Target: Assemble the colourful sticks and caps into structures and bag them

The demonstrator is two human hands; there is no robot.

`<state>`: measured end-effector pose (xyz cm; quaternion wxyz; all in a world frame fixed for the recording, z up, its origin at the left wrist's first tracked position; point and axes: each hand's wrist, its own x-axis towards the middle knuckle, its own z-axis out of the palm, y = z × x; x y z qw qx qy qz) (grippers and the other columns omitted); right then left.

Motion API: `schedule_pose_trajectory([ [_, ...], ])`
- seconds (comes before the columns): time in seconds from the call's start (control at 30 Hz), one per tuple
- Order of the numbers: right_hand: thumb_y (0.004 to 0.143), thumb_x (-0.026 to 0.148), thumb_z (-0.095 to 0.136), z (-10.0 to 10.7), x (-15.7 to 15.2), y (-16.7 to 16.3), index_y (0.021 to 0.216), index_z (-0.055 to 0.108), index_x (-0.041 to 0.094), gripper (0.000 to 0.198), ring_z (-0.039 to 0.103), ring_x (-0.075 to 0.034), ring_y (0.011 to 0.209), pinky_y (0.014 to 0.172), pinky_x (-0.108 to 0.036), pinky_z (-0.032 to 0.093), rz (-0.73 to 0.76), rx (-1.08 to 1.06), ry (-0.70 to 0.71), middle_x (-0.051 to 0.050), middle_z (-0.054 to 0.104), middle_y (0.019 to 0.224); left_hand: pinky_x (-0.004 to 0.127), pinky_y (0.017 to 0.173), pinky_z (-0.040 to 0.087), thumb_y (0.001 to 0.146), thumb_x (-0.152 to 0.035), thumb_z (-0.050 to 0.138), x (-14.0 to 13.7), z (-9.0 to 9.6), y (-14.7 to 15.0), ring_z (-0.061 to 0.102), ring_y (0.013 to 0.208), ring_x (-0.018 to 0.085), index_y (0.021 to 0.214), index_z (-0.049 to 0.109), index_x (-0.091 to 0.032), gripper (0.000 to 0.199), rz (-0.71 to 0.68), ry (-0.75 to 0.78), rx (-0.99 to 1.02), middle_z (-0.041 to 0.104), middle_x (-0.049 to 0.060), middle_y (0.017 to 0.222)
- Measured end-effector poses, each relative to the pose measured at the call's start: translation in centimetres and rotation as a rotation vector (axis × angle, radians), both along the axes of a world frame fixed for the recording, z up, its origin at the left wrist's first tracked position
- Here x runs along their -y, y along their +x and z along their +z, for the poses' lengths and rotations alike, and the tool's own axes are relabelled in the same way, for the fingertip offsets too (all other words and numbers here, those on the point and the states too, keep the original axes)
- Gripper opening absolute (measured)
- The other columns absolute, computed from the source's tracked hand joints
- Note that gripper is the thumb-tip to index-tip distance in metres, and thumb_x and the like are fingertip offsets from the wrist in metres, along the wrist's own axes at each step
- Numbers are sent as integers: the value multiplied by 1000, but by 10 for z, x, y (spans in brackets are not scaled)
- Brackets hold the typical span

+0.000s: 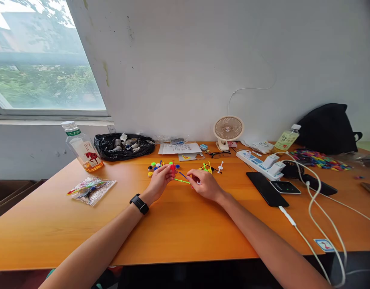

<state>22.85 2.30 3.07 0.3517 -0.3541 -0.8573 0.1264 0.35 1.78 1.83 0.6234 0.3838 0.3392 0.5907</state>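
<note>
My left hand (161, 177), with a black watch on its wrist, pinches a small red plastic piece (172, 167) between thumb and fingers. Opposite it, my right hand (204, 184) has its fingers closed on a thin blue plastic stick (182, 175), which points toward the red piece without touching it. Below the blue stick, a green stick (181, 181) runs up to the right fingers; whether it is held or lies on the table I cannot tell. Small round pieces (150, 174) in several colours lie behind my left hand. Assembled stick-and-disc pieces (220, 167) stand behind my right hand.
On the left are a drink bottle (84, 148), a clear bag of plastic parts (91, 190) and a black bag of scraps (124, 147). A fan (228, 129) stands at the back. To the right are a power strip (257, 164), a phone (267, 188) and white cables (316, 196).
</note>
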Motion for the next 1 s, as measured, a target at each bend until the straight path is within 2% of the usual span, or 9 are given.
schedule_pose_trajectory([
  [0.13,101,30,58,1,1,0,95,67,23,12,58,-16,65,65,-27,40,-10,14,2,0,67,73,22,66,53,82,-34,82,-2,4,-3,65,71,12,96,72,-15,25,-30,-86,114,73,7,87],
  [0.27,102,30,57,2,1,0,96,67,23,14,58,-16,66,66,-27,40,-16,22,-1,0,67,74,21,67,53,81,-36,85,0,4,-1,64,72,11,99,72,-15,31,-68,-88,129,72,6,90],
  [0.47,102,33,56,1,3,-1,118,63,23,20,57,-16,65,66,-26,40,-25,11,-15,2,64,73,21,71,52,77,-34,91,2,-5,0,66,80,11,110,73,-18,41,-82,-49,29,75,7,108],
  [0.6,102,35,57,1,5,-3,126,59,24,26,57,-16,64,65,-26,40,-19,8,-35,3,62,74,20,71,49,77,-35,91,7,-5,2,67,91,13,114,70,-19,45,-122,-3,-109,75,8,115],
  [0.77,103,37,56,0,6,-5,110,62,24,16,56,-16,64,64,-26,40,6,8,-45,2,62,72,24,74,49,83,-43,85,12,0,7,70,95,18,111,69,-17,41,-142,116,-297,76,9,112],
  [0.9,101,32,55,1,7,-4,101,60,24,10,58,-16,68,66,-27,41,-8,-6,-20,1,65,79,30,80,53,97,-48,66,8,-7,8,70,98,22,105,72,-17,32,-23,329,-591,76,8,107],
  [1.0,99,30,53,5,5,-1,98,59,23,10,60,-16,71,68,-27,41,-73,-30,14,0,67,82,37,93,54,100,-34,60,5,-15,4,68,108,25,110,73,-20,22,66,553,-901,75,9,114],
])
